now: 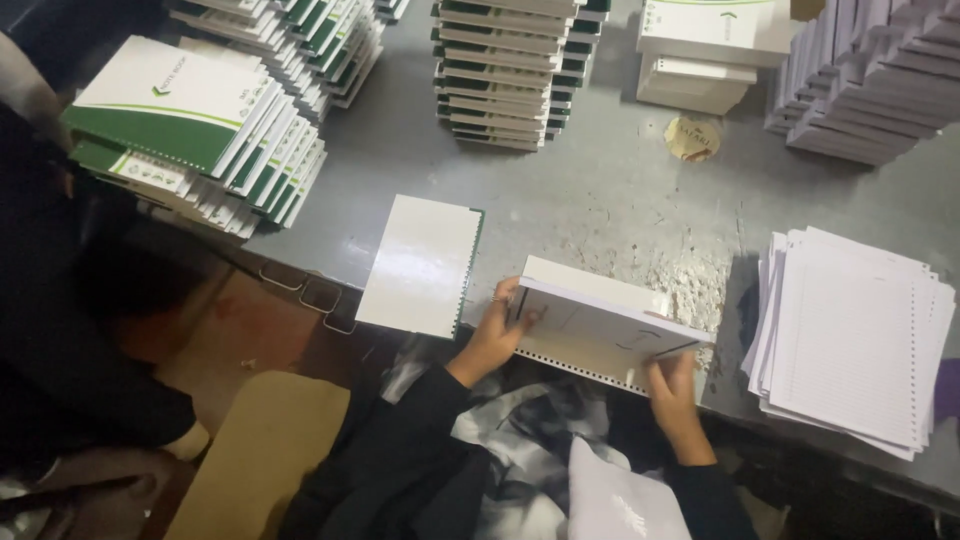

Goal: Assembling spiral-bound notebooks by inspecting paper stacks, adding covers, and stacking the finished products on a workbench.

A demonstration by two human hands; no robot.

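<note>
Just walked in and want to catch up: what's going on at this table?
A person holds a punched stack of white pages at the grey table's edge, left hand on one end, right hand on the other. A finished spiral notebook lies beside it, loose lined sheets to the right, and green-and-white notebook piles behind.

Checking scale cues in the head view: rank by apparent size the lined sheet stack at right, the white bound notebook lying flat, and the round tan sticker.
1. Lined sheet stack, largest.
2. White bound notebook, clearly smaller, though distance from the camera differs slightly.
3. Round tan sticker, smallest.
</note>
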